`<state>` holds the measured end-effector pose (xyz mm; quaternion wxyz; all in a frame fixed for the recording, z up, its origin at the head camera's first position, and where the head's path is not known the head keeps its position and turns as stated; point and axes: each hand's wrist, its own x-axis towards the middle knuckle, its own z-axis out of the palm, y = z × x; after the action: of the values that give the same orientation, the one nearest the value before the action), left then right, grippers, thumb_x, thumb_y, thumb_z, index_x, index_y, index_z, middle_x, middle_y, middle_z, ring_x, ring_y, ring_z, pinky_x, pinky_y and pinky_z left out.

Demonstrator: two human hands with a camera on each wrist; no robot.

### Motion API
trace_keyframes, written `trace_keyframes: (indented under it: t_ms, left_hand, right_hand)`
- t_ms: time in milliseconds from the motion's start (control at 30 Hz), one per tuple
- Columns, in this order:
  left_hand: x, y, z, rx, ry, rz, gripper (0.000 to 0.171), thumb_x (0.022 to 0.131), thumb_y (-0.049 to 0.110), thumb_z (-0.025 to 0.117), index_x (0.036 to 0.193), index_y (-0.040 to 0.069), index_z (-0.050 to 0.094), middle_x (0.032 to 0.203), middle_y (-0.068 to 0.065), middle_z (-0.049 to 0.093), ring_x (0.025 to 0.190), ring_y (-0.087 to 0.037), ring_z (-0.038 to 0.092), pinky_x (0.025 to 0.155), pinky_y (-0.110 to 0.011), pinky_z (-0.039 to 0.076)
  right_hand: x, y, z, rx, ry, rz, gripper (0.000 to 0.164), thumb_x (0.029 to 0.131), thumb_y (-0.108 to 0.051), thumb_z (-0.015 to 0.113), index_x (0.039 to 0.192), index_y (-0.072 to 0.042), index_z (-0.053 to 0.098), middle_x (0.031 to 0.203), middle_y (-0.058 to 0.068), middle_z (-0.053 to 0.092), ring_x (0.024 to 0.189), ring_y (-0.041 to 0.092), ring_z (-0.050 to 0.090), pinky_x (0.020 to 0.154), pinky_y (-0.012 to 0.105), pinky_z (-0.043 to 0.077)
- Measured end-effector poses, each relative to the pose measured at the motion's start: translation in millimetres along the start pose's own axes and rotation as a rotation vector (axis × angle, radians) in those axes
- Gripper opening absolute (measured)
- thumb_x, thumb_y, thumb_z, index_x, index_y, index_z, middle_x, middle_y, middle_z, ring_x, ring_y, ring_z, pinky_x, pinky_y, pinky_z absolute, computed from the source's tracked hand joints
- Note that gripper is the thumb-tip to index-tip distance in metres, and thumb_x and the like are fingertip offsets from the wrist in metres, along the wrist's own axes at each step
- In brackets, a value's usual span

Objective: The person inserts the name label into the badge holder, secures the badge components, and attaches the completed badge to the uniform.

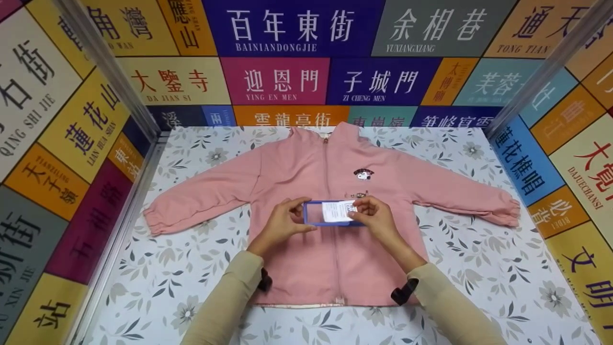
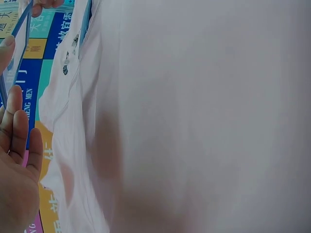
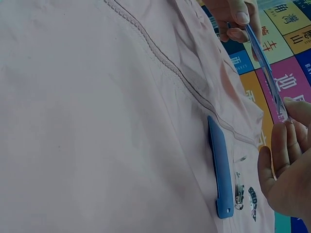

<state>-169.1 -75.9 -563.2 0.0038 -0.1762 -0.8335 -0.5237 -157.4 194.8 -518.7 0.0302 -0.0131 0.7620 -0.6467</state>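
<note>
A clear card holder [image 1: 313,213] with a blue frame is held level above the pink jacket [image 1: 297,263]. My left hand [image 1: 280,223] grips its left end, thumb on the near edge and fingers on the far edge. A white printed card [image 1: 336,212] overlaps the right half of the holder. At that end my right hand [image 1: 378,218] pinches the card between thumb and fingers. A blue plastic strip [image 3: 221,170] lies on the jacket below the right hand in the right wrist view; the hand and holder mostly hide it in the head view.
Spread flat with both sleeves out, the zipped jacket covers the middle of a table with a floral cloth [image 1: 479,268]. A small cartoon patch [image 1: 364,174] and small metallic pieces [image 1: 358,195] show on its chest. Panels with printed signs [image 1: 278,80] stand around the back and sides.
</note>
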Motion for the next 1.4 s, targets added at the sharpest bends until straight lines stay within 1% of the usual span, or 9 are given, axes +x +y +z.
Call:
trace_keyframes:
  t_ms: [433,567,667,767,833,900,1067,1267,1400]
  left_hand:
    - [1.6,1.9,1.8,0.020,0.016,0.033,0.075,0.064,0.028,0.094,0.131,0.010,0.064,0.090,-0.007,0.062,0.083,-0.013,0.055,0.073,-0.032,0.054]
    - [1.8,2.6,2.4,0.018,0.018,0.037,0.074,0.064,0.027,0.093,0.130,0.011,0.064,0.090,-0.007,0.063,0.082,-0.013,0.055,0.072,-0.029,0.053]
    - [2.0,3.4,3.5,0.018,0.019,0.038,0.074,0.064,0.023,0.094,0.130,0.011,0.065,0.089,-0.007,0.063,0.082,-0.012,0.055,0.071,-0.023,0.050]
    - [1.8,4.5,4.3,0.012,0.021,0.042,0.073,0.063,0.018,0.093,0.129,0.010,0.065,0.088,-0.008,0.063,0.082,-0.014,0.056,0.071,-0.021,0.049]
    - [2.0,5.1,4.9,0.013,0.026,0.044,0.073,0.062,0.015,0.094,0.129,0.009,0.065,0.088,-0.009,0.064,0.081,-0.015,0.057,0.071,-0.024,0.051]
    - [2.3,5.3,5.5,0.015,0.029,0.044,0.073,0.062,0.014,0.094,0.128,0.009,0.065,0.088,-0.009,0.064,0.081,-0.017,0.058,0.073,-0.030,0.053]
    - [3.6,5.5,7.2,0.002,0.031,0.044,0.073,0.060,0.015,0.094,0.127,0.009,0.066,0.089,-0.011,0.066,0.082,-0.019,0.059,0.078,-0.045,0.055]
    - [3.2,5.2,7.3,-0.002,0.027,0.054,0.072,0.061,0.017,0.094,0.127,0.009,0.066,0.088,-0.009,0.067,0.082,-0.020,0.060,0.076,-0.044,0.055]
    - [3.2,5.0,7.3,-0.003,0.024,0.051,0.073,0.062,0.019,0.094,0.128,0.009,0.065,0.089,-0.009,0.067,0.082,-0.020,0.060,0.077,-0.044,0.055]
  right_hand:
    - [-0.4,-0.1,7.7,-0.002,-0.015,-0.017,0.030,0.077,0.004,0.078,0.102,0.012,0.064,0.078,0.001,0.057,0.071,0.009,0.052,0.065,0.016,0.044]
    - [-1.2,-0.2,10.1,-0.011,-0.004,-0.035,0.028,0.077,0.005,0.077,0.102,0.011,0.065,0.081,0.007,0.059,0.073,0.010,0.053,0.068,0.017,0.045]
    - [-2.2,-0.8,12.1,-0.042,0.006,-0.055,0.028,0.077,0.004,0.078,0.102,0.009,0.067,0.093,0.018,0.063,0.083,0.020,0.058,0.076,0.021,0.048]
    - [1.0,8.4,12.9,-0.095,0.019,-0.069,0.029,0.077,-0.001,0.080,0.104,0.004,0.069,0.109,0.021,0.063,0.095,0.034,0.060,0.088,0.033,0.050]
    - [4.6,17.3,12.8,-0.118,0.023,-0.073,0.030,0.077,-0.005,0.082,0.104,0.000,0.071,0.115,0.019,0.061,0.101,0.038,0.059,0.093,0.041,0.048]
    - [8.3,26.7,12.5,-0.130,0.029,-0.081,0.029,0.076,-0.007,0.083,0.103,-0.004,0.072,0.117,0.015,0.060,0.103,0.036,0.059,0.096,0.046,0.048]
    - [10.4,31.2,14.4,-0.145,0.026,-0.111,0.025,0.075,-0.008,0.084,0.098,-0.006,0.073,0.118,0.010,0.058,0.105,0.030,0.060,0.095,0.046,0.052]
    - [10.7,31.1,17.8,-0.154,0.025,-0.115,0.025,0.075,-0.009,0.085,0.097,-0.006,0.073,0.119,0.010,0.057,0.105,0.030,0.060,0.092,0.042,0.053]
    - [10.5,30.2,20.5,-0.153,0.024,-0.119,0.027,0.075,-0.007,0.084,0.099,-0.003,0.072,0.121,0.014,0.056,0.106,0.031,0.060,0.094,0.046,0.052]
